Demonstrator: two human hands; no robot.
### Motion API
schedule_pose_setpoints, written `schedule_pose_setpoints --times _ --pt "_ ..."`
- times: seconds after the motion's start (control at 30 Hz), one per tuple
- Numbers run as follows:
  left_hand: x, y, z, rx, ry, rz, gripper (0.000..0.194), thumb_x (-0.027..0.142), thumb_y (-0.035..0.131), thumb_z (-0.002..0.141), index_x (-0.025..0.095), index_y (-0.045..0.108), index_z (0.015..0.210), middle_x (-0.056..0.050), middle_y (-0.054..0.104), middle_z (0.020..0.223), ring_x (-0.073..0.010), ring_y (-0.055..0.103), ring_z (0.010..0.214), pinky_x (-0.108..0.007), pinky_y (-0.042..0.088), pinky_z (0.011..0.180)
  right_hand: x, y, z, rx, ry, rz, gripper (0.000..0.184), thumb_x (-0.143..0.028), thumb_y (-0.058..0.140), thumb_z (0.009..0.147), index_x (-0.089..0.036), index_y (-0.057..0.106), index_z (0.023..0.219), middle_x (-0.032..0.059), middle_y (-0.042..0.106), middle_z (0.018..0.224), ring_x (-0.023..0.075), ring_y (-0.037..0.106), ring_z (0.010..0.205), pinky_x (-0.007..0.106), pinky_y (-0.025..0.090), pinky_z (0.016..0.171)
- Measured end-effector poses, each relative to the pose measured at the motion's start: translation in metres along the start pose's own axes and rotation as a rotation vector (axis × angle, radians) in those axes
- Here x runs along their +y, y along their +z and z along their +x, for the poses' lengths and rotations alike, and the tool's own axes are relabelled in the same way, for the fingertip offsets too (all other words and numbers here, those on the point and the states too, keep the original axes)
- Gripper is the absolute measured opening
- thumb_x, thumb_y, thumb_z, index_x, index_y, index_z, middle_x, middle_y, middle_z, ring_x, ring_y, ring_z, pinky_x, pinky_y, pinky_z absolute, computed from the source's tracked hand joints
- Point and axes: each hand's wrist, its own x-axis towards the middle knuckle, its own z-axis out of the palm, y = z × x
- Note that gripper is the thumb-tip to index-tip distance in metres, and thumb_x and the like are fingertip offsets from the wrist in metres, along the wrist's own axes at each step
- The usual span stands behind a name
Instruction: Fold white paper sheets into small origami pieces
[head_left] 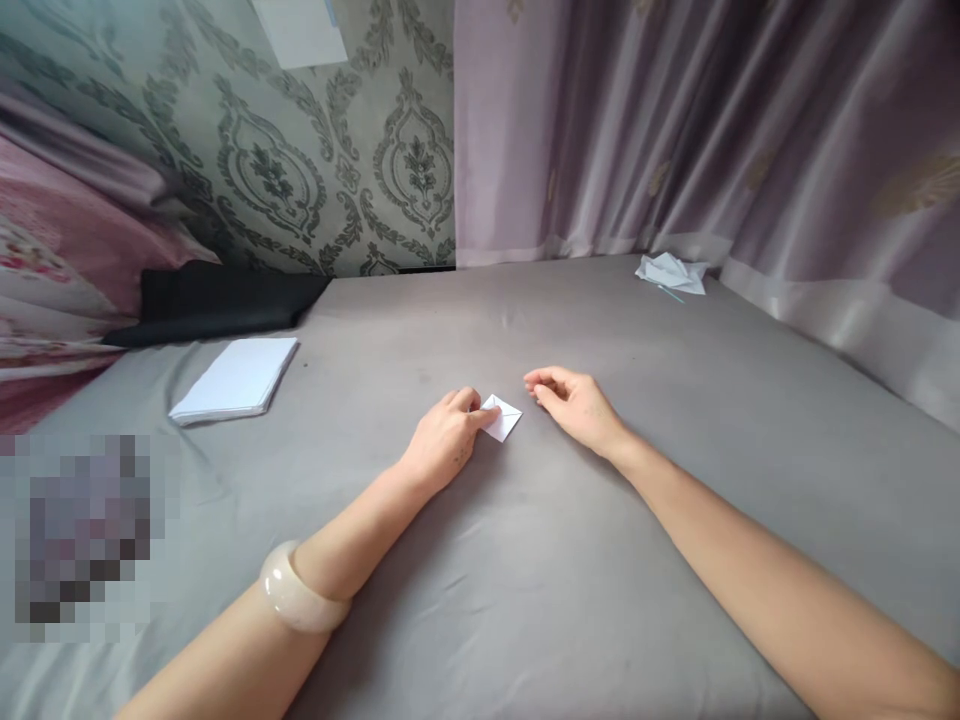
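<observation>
Paper (pixel 505 424), folded, lies under a fingertip of the left hand (pixel 445 440), grip unclear, near the loosely open right hand (pixel 581 408).

Wall sheet (pixel 304 32) cut off by the top edge; an object (pixel 86 520) at left blurred into blocks.

Small folded paper (pixel 504 422); white; creased; flat, cornerwise; on grey cloth (pixel 570 600)

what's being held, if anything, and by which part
The left hand has a finger on the left part of the folded paper; whether it also pinches the edge cannot be told. The right hand holds nothing.
</observation>
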Motion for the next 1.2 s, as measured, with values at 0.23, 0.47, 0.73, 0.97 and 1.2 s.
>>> schedule_pose_setpoints --times 0.23,0.47,0.73,0.97,1.2 --pt "0.002 -0.006 -0.004 -0.019 0.167 0.052 0.049 0.001 0.035 0.082 0.02 0.061 0.119 -0.01 0.06 0.109 -0.0222 0.05 0.093 -0.035 0.047 0.085 -0.024 0.02 -0.025 -0.207 -0.382 -0.464 0.034 -0.011 0.035 0.094 -0.022 0.062 0.112 0.0067 0.065 0.107 0.0194 0.058 0.1 0.034 0.047 0.089" --pt "-0.012 -0.018 -0.021 0.006 0.037 -0.042 0.047 0.002 0.033 0.084 0.022 0.069 0.108 -0.007 0.066 0.11 -0.0214 0.056 0.097 -0.032 0.051 0.08 -0.033 0.025 -0.035 -0.238 -0.397 -0.788 0.036 -0.029 0.034 0.098 -0.021 0.054 0.127 0.0108 0.06 0.106 0.024 0.053 0.092 0.037 0.047 0.077" --pt "-0.019 -0.01 -0.018 0.164 -0.14 -0.246 0.041 0.001 0.036 0.08 0.021 0.071 0.09 -0.004 0.068 0.099 -0.0171 0.062 0.091 -0.029 0.051 0.083 -0.039 0.026 -0.028 -0.294 -0.374 -0.826 0.036 -0.032 0.035 0.098 -0.023 0.063 0.119 0.0111 0.056 0.102 0.024 0.05 0.089 0.038 0.045 0.074" --pt "-0.003 -0.01 -0.015 0.013 0.069 0.077 0.043 0.004 0.036 0.085 0.017 0.064 0.114 -0.01 0.063 0.107 -0.0208 0.057 0.093 -0.034 0.051 0.083 -0.032 0.02 -0.028 -0.293 -0.383 -0.748 0.038 -0.031 0.034 0.098 -0.023 0.054 0.13 0.0087 0.056 0.107 0.0218 0.05 0.096 0.036 0.046 0.08" --pt "0.001 -0.014 -0.016 -0.025 0.07 0.131 0.041 0.006 0.038 0.084 0.014 0.065 0.114 -0.012 0.063 0.108 -0.0223 0.057 0.093 -0.036 0.052 0.082 -0.035 0.027 -0.027 -0.255 -0.374 -0.84 0.04 -0.033 0.032 0.099 -0.017 0.056 0.126 0.0117 0.056 0.106 0.023 0.05 0.093 0.037 0.045 0.078"
